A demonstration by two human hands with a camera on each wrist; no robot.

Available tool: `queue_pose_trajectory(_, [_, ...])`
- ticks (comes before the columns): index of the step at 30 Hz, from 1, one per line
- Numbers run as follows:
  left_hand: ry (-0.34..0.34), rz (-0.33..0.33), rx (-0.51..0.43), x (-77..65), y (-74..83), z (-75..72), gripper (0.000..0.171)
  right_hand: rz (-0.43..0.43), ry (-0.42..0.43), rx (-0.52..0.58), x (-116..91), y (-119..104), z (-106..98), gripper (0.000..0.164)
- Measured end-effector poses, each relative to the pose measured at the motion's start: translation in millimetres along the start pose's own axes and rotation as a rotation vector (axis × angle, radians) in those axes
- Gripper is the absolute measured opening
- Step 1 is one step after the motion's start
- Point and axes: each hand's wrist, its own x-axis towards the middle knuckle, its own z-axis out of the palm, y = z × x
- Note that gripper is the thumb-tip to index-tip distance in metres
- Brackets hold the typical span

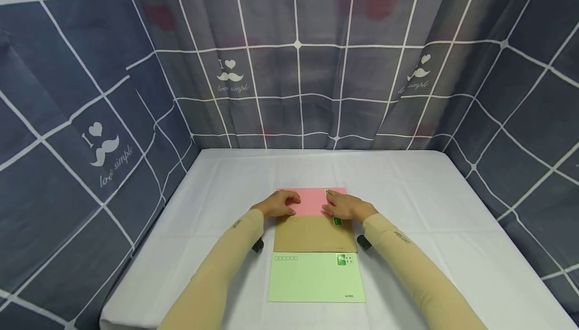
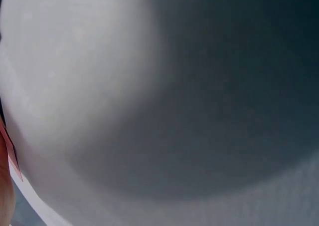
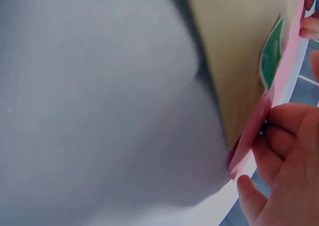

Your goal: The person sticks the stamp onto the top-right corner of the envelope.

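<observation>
A pink envelope (image 1: 311, 201) lies at the far end of a column of three on the white table. Directly below it is a brown kraft envelope (image 1: 312, 235), its green stamp near the upper right corner, and nearest is a light green envelope (image 1: 312, 280). My left hand (image 1: 276, 204) touches the left part of the pink envelope, thumb and fingers apart in a loose curve. On its right part rests my right hand (image 1: 346, 206), partly covering its stamp. The right wrist view shows these fingertips (image 3: 271, 117) against the pink paper. Only a sliver of the left hand enters the left wrist view.
The white cloth-covered table (image 1: 217, 189) extends around the envelopes. Dark grey curtains (image 1: 271, 69) with white grid lines stand behind and at both sides. A small black device (image 1: 258, 245) sits under the left wrist, another (image 1: 364, 242) under the right.
</observation>
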Motion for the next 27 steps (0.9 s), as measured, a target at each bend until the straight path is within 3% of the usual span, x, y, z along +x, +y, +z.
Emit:
queue_pose_trajectory(7, [0.003,0.026,0.005,0.7,0.0,-0.5,0.032,0.046,-0.011,0.011,-1.5,-6.0,-0.5,0.068])
queue_pose_trajectory(27, [0.008,0.009,0.018,1.8,-0.5,1.3,0.032,0.089,-0.004,0.012,-4.4,-9.6,-0.9,0.066])
